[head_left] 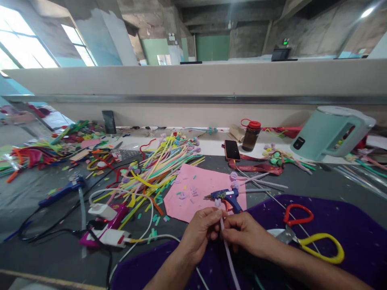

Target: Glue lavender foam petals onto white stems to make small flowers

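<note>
"Lilac strip is up between both hands, over the near part of the workspace, tail dangling towards the person. Why two hands though?"

"Support, I reckon. Left hand is closed in a pinch up by the little curled bit, right hand is pinching just below. Thin floppy thing, so one grip steadies it while the other controls the angle."

"Makes sense. And the blue glue gun lying just beyond the fingers?"

"Handy reach, plus the nozzle points left, away from the right hand. Pink sheet under it probably saves the dark table from drips, and it's got lilac snippets on it too."

"Scissors by the right forearm?"

"Yeah, on the purple cloth, handles outward. Easy grab imo. Can't tell if the blades are fully shut, the forearm's right there."
</note>
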`<state>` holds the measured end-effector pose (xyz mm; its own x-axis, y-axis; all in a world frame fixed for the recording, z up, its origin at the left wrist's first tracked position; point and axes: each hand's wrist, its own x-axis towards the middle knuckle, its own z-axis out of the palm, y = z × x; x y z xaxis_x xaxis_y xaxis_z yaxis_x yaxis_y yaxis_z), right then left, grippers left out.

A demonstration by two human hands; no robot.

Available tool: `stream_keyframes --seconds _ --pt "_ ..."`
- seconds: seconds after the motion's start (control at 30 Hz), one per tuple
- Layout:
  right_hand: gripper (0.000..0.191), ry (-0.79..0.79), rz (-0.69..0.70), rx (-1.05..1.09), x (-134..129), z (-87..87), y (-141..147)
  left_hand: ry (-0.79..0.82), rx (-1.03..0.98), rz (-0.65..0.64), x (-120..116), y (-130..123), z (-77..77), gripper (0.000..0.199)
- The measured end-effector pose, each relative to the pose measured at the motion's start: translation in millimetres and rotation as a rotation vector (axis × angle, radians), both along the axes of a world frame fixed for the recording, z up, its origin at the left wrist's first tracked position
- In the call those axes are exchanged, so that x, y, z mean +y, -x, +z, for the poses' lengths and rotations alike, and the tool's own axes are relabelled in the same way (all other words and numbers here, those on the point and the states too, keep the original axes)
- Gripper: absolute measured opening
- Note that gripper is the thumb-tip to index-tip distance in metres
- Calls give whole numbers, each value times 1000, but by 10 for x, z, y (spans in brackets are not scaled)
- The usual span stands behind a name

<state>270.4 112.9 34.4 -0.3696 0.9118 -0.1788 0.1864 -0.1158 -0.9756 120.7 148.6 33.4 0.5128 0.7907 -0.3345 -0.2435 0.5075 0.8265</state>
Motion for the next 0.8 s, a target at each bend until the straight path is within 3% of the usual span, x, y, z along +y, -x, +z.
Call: stream_keyframes --seconds 0.47,0.8 --pt "19 -44 42 -74 2 -15 -53 67 -3 -2 -12 -34 -10 20" --pt "19 -72 49 -119 -25 48 -72 0 3 -32 3 -13 24 20"
